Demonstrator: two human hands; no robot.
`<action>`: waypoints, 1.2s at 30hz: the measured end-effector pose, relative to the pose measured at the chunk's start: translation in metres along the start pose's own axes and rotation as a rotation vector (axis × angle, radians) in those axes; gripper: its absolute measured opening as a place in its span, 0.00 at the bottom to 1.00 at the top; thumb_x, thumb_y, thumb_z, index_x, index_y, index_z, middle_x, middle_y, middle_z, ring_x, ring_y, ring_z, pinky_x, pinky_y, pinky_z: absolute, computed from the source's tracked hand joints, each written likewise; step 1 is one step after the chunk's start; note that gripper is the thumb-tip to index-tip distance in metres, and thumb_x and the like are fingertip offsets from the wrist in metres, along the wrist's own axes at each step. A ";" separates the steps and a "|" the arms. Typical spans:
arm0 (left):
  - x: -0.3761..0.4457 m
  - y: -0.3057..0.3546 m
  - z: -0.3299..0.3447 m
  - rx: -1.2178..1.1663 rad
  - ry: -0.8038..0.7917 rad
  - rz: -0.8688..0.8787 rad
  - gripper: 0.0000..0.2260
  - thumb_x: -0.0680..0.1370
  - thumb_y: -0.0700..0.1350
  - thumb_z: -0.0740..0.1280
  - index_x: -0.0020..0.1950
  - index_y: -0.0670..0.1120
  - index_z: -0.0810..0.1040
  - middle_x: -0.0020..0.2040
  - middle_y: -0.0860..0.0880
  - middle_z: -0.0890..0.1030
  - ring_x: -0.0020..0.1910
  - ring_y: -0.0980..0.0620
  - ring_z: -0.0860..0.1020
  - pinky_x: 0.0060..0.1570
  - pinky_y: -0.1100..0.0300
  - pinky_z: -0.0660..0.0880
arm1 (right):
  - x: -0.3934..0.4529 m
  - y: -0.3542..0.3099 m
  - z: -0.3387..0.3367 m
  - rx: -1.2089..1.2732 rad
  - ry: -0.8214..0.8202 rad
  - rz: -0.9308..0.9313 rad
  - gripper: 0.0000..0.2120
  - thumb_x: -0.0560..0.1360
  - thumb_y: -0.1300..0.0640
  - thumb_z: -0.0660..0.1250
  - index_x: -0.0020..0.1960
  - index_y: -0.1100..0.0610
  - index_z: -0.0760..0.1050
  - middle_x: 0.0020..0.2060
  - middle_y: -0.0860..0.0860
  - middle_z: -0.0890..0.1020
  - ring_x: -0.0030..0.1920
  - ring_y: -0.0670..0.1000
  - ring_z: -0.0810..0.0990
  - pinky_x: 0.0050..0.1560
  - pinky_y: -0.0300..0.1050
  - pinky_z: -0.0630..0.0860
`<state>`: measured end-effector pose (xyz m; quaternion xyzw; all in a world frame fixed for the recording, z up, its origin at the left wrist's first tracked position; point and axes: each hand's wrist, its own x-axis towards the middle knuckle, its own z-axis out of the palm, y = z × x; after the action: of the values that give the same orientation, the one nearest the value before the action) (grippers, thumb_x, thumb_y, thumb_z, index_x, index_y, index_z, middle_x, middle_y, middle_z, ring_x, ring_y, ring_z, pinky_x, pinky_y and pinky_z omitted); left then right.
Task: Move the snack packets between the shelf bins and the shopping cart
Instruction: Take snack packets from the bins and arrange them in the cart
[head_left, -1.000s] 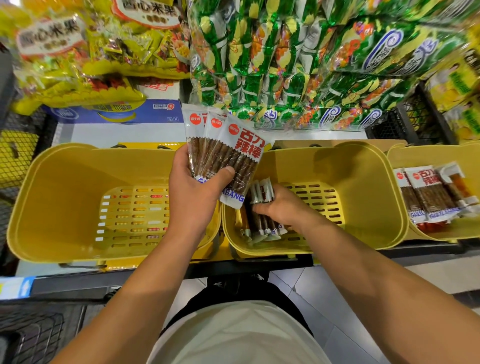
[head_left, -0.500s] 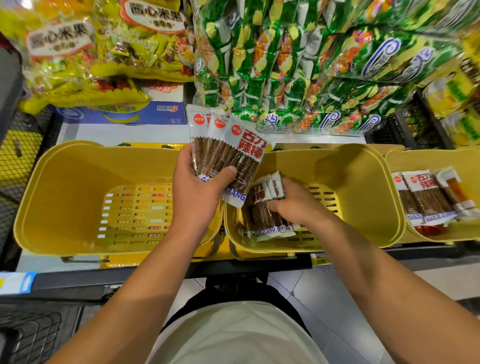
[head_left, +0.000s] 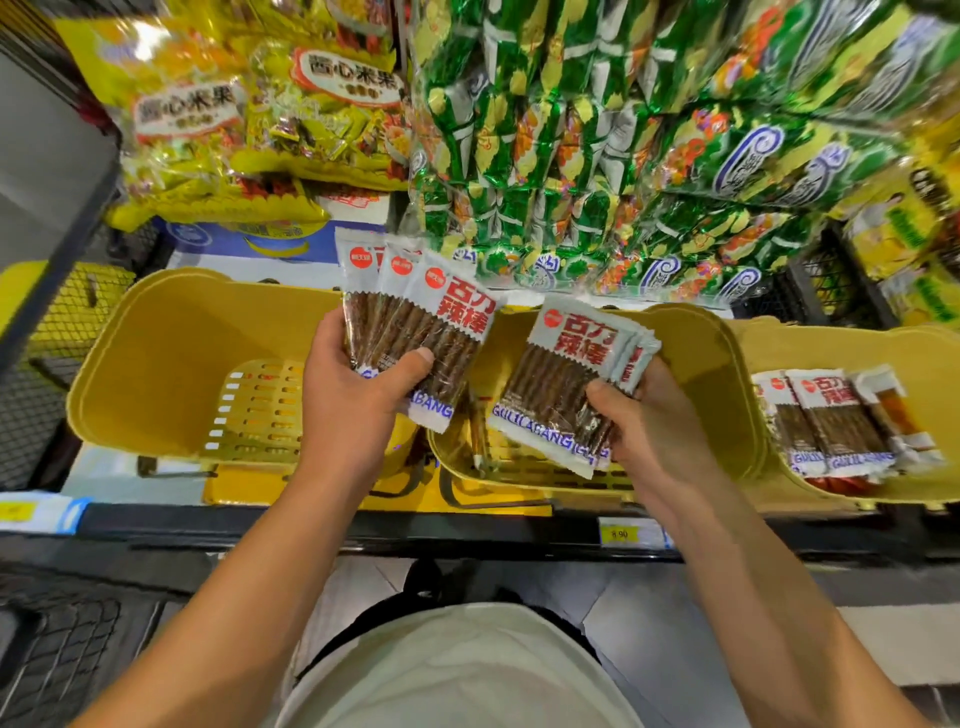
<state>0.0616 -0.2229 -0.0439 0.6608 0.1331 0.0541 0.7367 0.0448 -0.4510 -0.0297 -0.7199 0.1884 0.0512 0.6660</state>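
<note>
My left hand (head_left: 353, 400) grips a fan of three white snack packets (head_left: 415, 306) of brown sticks, held above the gap between the left yellow bin (head_left: 156, 353) and the middle yellow bin (head_left: 711, 374). My right hand (head_left: 654, 421) grips a second stack of the same packets (head_left: 561, 384), lifted over the middle bin. A few more packets lie on edge low in the middle bin (head_left: 480, 436), partly hidden. The right yellow bin (head_left: 935, 364) holds several packets (head_left: 831, 415) lying flat.
Large yellow snack bags (head_left: 218, 130) and green snack bags (head_left: 623, 145) are stacked on the shelf above the bins. A black shelf edge with a price tag (head_left: 618, 533) runs below. A black mesh cart corner (head_left: 57, 649) shows at the bottom left.
My right hand has lifted a stack of packets up out of the middle bin. My left hand has stayed in place with its three packets.
</note>
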 end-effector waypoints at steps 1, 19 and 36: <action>-0.008 0.001 -0.002 -0.020 0.013 -0.001 0.22 0.72 0.37 0.74 0.63 0.52 0.75 0.58 0.49 0.83 0.56 0.47 0.82 0.56 0.40 0.79 | -0.003 0.000 -0.001 0.049 -0.011 -0.012 0.22 0.72 0.56 0.71 0.65 0.46 0.75 0.58 0.47 0.84 0.61 0.53 0.81 0.67 0.61 0.74; -0.243 -0.022 -0.063 -0.097 0.749 -0.072 0.22 0.72 0.35 0.74 0.60 0.53 0.77 0.56 0.48 0.84 0.55 0.43 0.83 0.56 0.40 0.79 | -0.104 0.051 0.030 0.174 -0.562 0.182 0.14 0.81 0.68 0.61 0.61 0.53 0.76 0.53 0.52 0.85 0.51 0.51 0.85 0.55 0.57 0.81; -0.421 -0.076 -0.233 -0.247 1.316 -0.187 0.31 0.63 0.47 0.76 0.66 0.55 0.75 0.57 0.51 0.83 0.56 0.46 0.82 0.58 0.38 0.78 | -0.273 0.123 0.209 -0.231 -1.114 0.216 0.18 0.80 0.70 0.59 0.64 0.55 0.76 0.57 0.53 0.85 0.57 0.53 0.84 0.60 0.53 0.78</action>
<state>-0.4114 -0.1164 -0.0882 0.3866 0.6036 0.3963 0.5738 -0.2118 -0.1959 -0.0794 -0.6291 -0.1252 0.5103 0.5728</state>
